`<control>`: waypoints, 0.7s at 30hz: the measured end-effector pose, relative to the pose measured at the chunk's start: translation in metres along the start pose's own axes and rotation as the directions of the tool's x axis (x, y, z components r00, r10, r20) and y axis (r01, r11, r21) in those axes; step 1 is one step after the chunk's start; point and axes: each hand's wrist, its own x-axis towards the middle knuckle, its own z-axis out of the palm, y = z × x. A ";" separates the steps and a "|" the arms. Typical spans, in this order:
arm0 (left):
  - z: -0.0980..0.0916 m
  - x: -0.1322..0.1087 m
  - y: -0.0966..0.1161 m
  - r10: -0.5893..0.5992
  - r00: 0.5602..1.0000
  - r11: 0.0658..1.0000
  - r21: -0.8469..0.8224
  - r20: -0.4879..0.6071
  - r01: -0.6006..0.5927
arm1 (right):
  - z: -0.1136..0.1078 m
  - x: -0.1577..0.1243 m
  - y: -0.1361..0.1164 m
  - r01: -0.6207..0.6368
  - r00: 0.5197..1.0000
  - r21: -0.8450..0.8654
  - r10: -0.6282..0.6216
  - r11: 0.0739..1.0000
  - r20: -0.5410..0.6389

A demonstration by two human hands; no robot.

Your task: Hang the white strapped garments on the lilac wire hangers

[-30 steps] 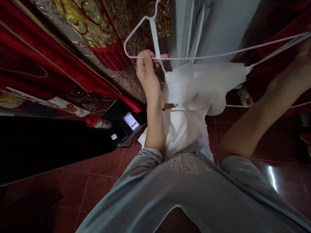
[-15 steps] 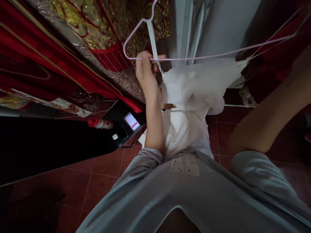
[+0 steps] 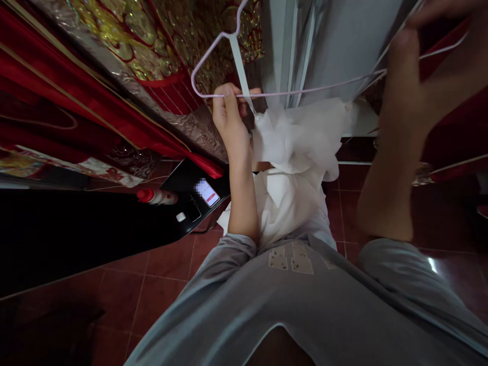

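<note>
A pale pink hanger (image 3: 297, 92) crosses the upper view, its hook at the top. My left hand (image 3: 232, 109) is closed around its lower bar near the left corner, beside a white strap (image 3: 239, 61) looped over the hanger. From that strap a white ruffled garment (image 3: 297, 137) hangs below the bar, its lower part over my lap. My right hand (image 3: 430, 66) is raised at the upper right, blurred, close to the hanger's right part and the garment's thin right straps (image 3: 385, 56). What its fingers hold cannot be made out.
Red and gold sequined garments (image 3: 163, 46) hang at the upper left. A black table (image 3: 95, 229) on the left bears a red-capped bottle (image 3: 158, 196), a lit phone (image 3: 208, 192), a dark phone (image 3: 192, 207) and a small white case (image 3: 180, 216). Grey panels (image 3: 343, 46) stand behind the hanger.
My right hand has come into view at the upper right, its forearm swung inward. The garment's right side and its straps have shifted left. My left hand keeps its grip.
</note>
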 end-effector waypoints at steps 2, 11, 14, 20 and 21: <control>0.001 -0.001 0.004 -0.013 1.000 1.000 -0.001 -0.011 0.013 | -0.001 -0.038 0.028 0.330 0.932 -0.236 -0.354 0.914 -0.070; 0.005 -0.007 0.012 0.020 0.997 0.999 -0.039 0.078 -0.017 | -0.047 -0.170 0.136 -0.147 0.967 -0.532 0.233 0.834 0.098; 0.007 -0.010 0.012 0.021 0.998 0.999 -0.038 0.055 -0.019 | -0.043 -0.181 0.130 -0.182 0.948 -0.575 0.298 0.798 0.113; 0.007 -0.013 0.009 0.017 0.999 1.000 0.018 0.041 -0.017 | -0.001 -0.194 0.116 -0.131 0.841 -0.557 0.389 0.820 0.375; 0.007 -0.013 0.009 0.011 0.999 1.000 0.028 0.033 -0.012 | 0.008 -0.192 0.120 -0.134 0.805 -0.566 0.422 0.813 0.417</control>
